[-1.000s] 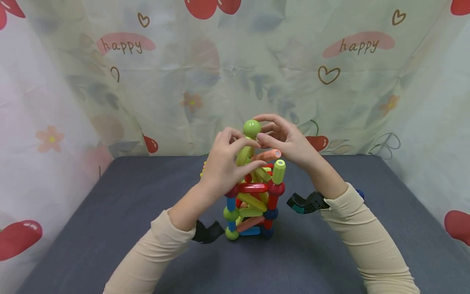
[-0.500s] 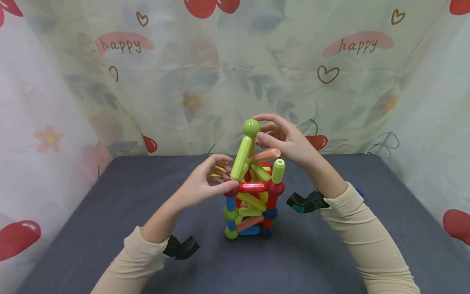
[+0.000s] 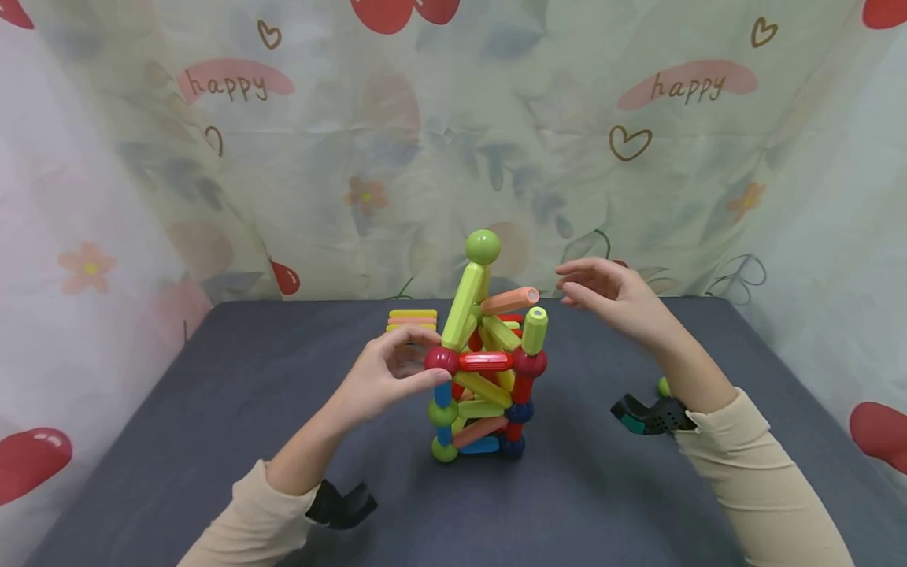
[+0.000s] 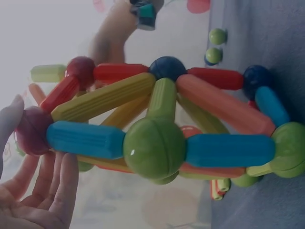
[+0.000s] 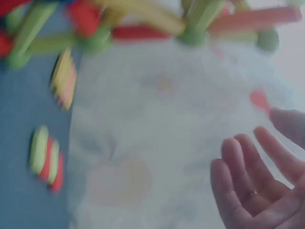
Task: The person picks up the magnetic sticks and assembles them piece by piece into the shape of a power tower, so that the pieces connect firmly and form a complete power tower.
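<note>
A tower of magnetic rods and balls [image 3: 485, 361] stands on the dark table in the head view. My left hand [image 3: 390, 374] pinches the dark red ball [image 3: 441, 358] at its near left corner; in the left wrist view the thumb lies on one side of that ball [image 4: 33, 131], fingers on the other. Slanted green rods [image 3: 462, 303] rise to a light green ball [image 3: 483, 246] at the top. An orange rod [image 3: 512, 299] juts out to the right, above an upright light green rod [image 3: 534, 331]. My right hand [image 3: 623, 303] hovers right of the tower, fingers loosely bent, holding nothing.
Yellow and orange rods [image 3: 412, 315] lie side by side behind the tower. Green and red rods [image 5: 46, 160] form another row in the right wrist view. A loose green ball [image 3: 663, 386] sits beside my right wrist. A printed curtain [image 3: 446, 157] hangs behind the table.
My left hand has come down from the upper green rods to the dark red corner ball. My right hand has let go of the top green ball and moved right, away from the tower.
</note>
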`<state>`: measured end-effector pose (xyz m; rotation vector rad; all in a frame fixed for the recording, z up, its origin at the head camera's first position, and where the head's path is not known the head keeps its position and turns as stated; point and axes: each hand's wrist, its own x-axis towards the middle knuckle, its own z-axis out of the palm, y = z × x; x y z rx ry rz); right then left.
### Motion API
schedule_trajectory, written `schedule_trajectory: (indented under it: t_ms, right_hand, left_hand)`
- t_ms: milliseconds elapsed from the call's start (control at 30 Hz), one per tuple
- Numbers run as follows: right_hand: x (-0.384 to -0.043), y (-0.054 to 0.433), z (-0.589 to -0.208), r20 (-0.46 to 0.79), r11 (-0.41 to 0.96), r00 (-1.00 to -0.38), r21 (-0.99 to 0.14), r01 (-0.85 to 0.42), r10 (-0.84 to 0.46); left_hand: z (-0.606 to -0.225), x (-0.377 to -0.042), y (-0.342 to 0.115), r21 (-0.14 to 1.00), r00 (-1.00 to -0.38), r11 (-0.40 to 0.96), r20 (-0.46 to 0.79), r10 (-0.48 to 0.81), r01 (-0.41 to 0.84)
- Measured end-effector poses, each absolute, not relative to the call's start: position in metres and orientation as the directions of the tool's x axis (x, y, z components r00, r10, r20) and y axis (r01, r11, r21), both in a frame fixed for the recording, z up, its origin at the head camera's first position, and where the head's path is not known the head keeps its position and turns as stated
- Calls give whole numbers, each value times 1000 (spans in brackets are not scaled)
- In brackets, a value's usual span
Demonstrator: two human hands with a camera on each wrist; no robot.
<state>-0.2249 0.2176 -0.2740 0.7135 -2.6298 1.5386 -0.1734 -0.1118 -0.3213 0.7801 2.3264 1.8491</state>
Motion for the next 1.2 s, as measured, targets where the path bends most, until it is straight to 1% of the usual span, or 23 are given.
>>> schedule_trajectory:
  t_ms: [100,200,300,433,600,700,833,900,967,1033,1100,1167,1200]
  right_hand:
    - [-219,248,-289,195,515,-914,-775,-366,-357]
    - [-212,281,-306,125,614,-928,-717,-328,-350]
    - [-205,310,-326,57,679,-935,-673,-294,-349]
    - [-195,336,-351,10,720,-943,-643,-261,-333]
    - [-189,358,-374,-54,729,-938,-645,-230,-343]
    - [-188,365,-382,-112,722,-918,-656,-219,-380]
    - [-189,364,-387,-153,749,-906,-625,-221,-395]
    - [-189,358,-384,-128,768,-914,-594,-239,-384]
    - [-190,348,-377,-62,763,-925,-587,-271,-376]
    - [-190,333,-363,55,728,-928,-603,-326,-369]
    - [-189,315,-344,195,665,-916,-636,-391,-352]
    - [-184,294,-322,334,585,-888,-668,-459,-316]
    - [-182,283,-311,401,525,-865,-687,-503,-302]
  left_hand:
    - [-324,-171,-113,934,-882,148,243,403,325]
    - [-326,-170,-112,937,-886,143,242,395,320]
    - [-327,-169,-112,939,-887,134,244,392,318]
    - [-327,-169,-111,940,-884,118,251,393,320]
    - [-328,-169,-111,939,-878,98,266,398,329]
    - [-328,-168,-111,938,-876,97,271,399,334]
    - [-329,-169,-111,938,-877,100,269,399,333]
    - [-329,-169,-111,938,-877,100,268,399,332]
    - [-329,-169,-111,938,-877,99,268,400,332]
    - [-329,-168,-111,938,-876,98,269,400,333]
    - [-329,-168,-111,938,-874,92,273,402,335]
    - [-329,-168,-111,938,-873,87,276,403,336]
    - [-329,-168,-111,938,-872,85,277,404,337]
